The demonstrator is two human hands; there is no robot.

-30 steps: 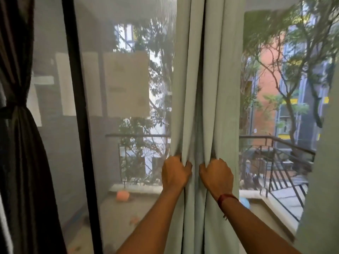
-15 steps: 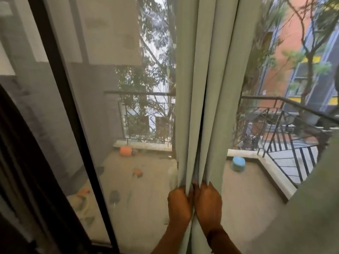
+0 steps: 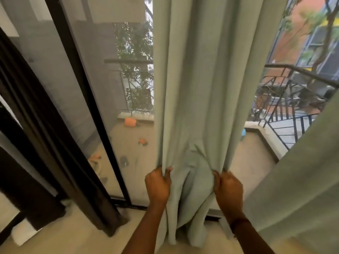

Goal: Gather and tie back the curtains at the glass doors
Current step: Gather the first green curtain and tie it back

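In the head view, the pale green curtain point(image 3: 198, 88) hung straight ahead in front of the glass door point(image 3: 126, 153), with its hem reaching down to the floor point(image 3: 73, 239). The left hand point(image 3: 158, 184) was fisted tight on the curtain's left edge. The right hand point(image 3: 228, 189) was curled just as firmly round the folds on its right side. Both gripped low on the cloth and apart from each other, with a loose, puckered span of fabric between them.

That slack middle looked like the weak point. If the hands closed together unevenly, the centre folds could balloon out or slip free, and the bundle would be lopsided. No tie-back was visible anywhere, so one hand would probably have to let go to fetch one — and the heavy pleats could then spill open again.

Gripping so low also seemed risky, since a downward tug might strain whatever holds the curtain up, which was out of view. A dark curtain point(image 3: 45, 143) stood to the left and a second pale green panel point(image 3: 302, 180) close on the right. Either could get caught into the gather if the sweep went wide.
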